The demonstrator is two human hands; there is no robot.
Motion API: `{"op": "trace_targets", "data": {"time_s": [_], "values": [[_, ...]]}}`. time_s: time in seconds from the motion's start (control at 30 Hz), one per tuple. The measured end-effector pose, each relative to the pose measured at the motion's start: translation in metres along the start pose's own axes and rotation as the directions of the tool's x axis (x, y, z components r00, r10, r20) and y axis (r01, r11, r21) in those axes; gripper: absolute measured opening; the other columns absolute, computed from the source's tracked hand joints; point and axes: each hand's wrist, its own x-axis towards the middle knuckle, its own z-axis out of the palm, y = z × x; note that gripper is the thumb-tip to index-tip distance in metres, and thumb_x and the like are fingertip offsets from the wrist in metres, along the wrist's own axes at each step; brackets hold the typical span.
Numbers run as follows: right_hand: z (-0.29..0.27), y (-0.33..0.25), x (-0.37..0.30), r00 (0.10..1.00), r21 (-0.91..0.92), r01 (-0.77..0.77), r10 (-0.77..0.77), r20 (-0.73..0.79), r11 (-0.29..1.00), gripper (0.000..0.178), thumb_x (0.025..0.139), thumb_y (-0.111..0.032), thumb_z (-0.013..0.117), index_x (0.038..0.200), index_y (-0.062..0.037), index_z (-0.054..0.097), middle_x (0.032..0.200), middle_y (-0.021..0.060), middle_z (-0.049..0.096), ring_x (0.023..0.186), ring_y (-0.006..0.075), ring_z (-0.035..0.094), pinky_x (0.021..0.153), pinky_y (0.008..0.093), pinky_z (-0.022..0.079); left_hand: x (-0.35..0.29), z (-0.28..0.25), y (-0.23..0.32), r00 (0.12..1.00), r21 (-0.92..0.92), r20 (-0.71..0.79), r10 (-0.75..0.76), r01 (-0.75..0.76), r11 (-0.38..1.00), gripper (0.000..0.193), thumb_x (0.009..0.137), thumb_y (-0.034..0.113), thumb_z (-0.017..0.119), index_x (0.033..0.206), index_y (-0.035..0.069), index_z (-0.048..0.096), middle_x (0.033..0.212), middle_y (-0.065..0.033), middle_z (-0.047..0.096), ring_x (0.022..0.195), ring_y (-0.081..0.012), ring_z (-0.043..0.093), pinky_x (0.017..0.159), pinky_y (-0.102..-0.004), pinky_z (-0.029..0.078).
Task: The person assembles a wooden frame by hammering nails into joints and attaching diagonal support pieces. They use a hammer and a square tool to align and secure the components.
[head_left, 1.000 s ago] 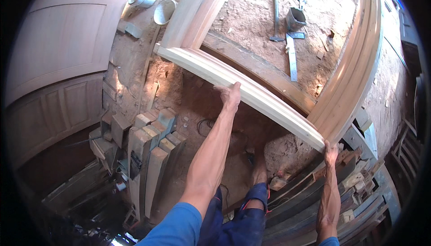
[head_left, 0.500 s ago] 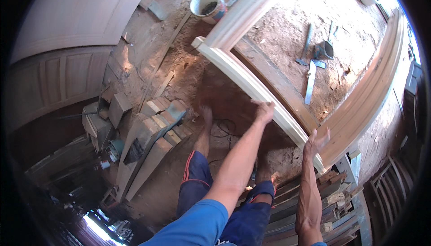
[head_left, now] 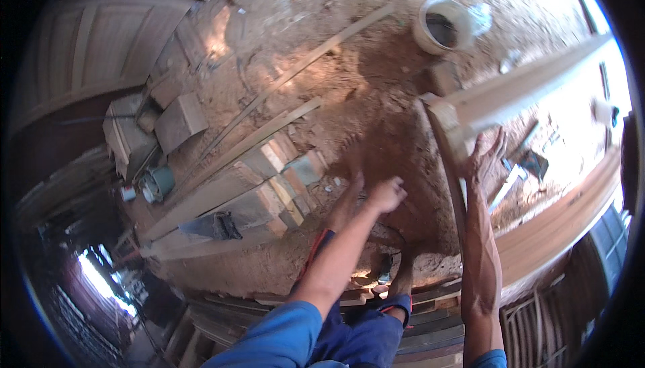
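Fingers spread, our right hand (head_left: 480,161) is hovering by the wooden frame (head_left: 527,89), nearer us than the bucket (head_left: 461,22); our left hand (head_left: 386,196) is hanging curled. We're seemingly positioning the frame; gripping calls for closing the right.

The frame (head_left: 537,89) lies at the right, pale brown bare wood, its two long rails apart, both slanting up rightward.

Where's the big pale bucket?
Head view, upper right: the big pale bucket is on the dirt floor, beyond the near-left corner of the wooden frame, with clear plastic just to its right.
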Motion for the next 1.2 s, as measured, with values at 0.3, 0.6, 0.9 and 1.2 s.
{"op": "trace_targets", "data": {"time_s": [0.3, 0.6, 0.9, 1.2], "values": [[0.045, -0.002, 0.002, 1.000, 0.121, 0.004, -0.006, 0.017, 0.993, 0.076, 0.107, -0.046, 0.039, 0.158, 0.0018, 0.008, 0.160, 0.0282, 0.015, 0.147, 0.0382, 0.024, 0.121, 0.0476, 0.021, 0.110, -0.331, -0.182, 0.669, 0.018, -0.616, -0.415, 0.540, 0.842, 0.044, 0.093, 0.025, 0.060, 0.132, 0.006, 0.056, 0.127, -0.0216, 0.065, 0.117, -0.0384, 0.064, 0.099, -0.0524, 0.050], [0.051, -0.002, 0.012, 0.998, -0.039, 0.057, -0.057, -0.007, 0.998, 0.071, 0.108, -0.041, 0.034, 0.154, 0.0079, 0.013, 0.156, 0.0345, 0.018, 0.147, 0.0425, 0.020, 0.121, 0.0516, 0.021, 0.243, -0.416, -0.227, 0.653, 0.407, -0.756, -0.032, 0.508, 0.759, 0.047, 0.091, 0.009, 0.060, 0.138, 0.009, 0.054, 0.140, -0.0136, 0.055, 0.129, -0.0322, 0.051, 0.102, -0.0484, 0.047], [0.035, 0.010, 0.010, 0.998, -0.080, 0.039, -0.036, 0.043, 0.996, 0.065, 0.107, -0.032, 0.037, 0.151, 0.0117, 0.019, 0.150, 0.0387, 0.027, 0.143, 0.0474, 0.028, 0.120, 0.0540, 0.025, 0.209, -0.420, -0.213, 0.664, 0.588, -0.730, 0.162, 0.489, 0.644, 0.033, 0.088, 0.020, 0.071, 0.116, 0.007, 0.059, 0.110, -0.0176, 0.068, 0.107, -0.0317, 0.064, 0.095, -0.0478, 0.047], [0.014, 0.015, 0.009, 0.946, -0.419, 0.157, -0.015, 0.323, 0.894, 0.058, 0.106, -0.023, 0.041, 0.147, 0.0154, 0.026, 0.144, 0.0430, 0.036, 0.138, 0.0523, 0.037, 0.119, 0.0565, 0.030, 0.070, -0.459, -0.103, 0.853, 0.826, -0.428, 0.298, 0.235, 0.513, 0.043, 0.083, 0.030, 0.074, 0.114, 0.005, 0.056, 0.075, -0.0173, 0.069, 0.066, -0.0366, 0.071, 0.055, -0.0463, 0.056]]}}
